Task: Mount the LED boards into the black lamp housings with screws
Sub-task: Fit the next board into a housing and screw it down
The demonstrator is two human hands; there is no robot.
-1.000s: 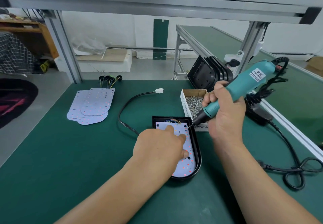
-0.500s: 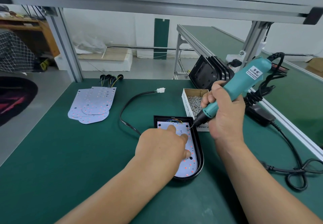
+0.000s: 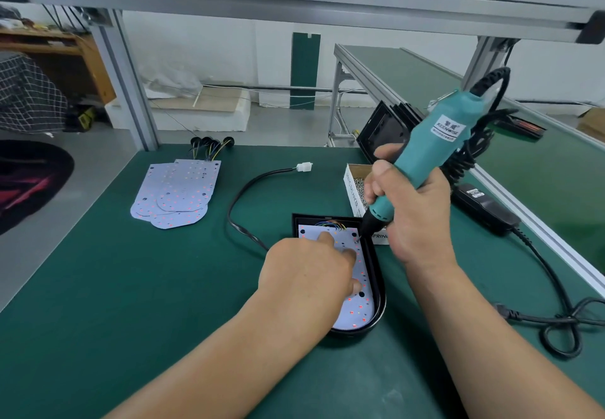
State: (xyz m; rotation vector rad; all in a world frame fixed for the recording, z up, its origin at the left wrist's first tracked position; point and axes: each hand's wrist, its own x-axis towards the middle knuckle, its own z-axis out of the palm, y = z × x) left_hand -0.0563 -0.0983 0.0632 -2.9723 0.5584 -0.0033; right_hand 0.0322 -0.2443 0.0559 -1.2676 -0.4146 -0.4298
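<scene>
Right grip (image 3: 415, 215) is clamped round the teal screwdriver (image 3: 435, 150), whose bit slants down and left onto the LED board (image 3: 357, 307) at its far right corner. Left grip (image 3: 307, 274), fingers spread, presses the board into the black lamp housing (image 3: 379, 297), which lies toward the right edge of the bench (image 3: 131, 287), long axis running near to far. That screw point lies just below and left of the right grip, the nearer one

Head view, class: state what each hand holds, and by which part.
Right hand grips the teal screwdriver round its lower barrel, above the black nose. Left hand holds nothing; its fingers press the LED board down.
</scene>
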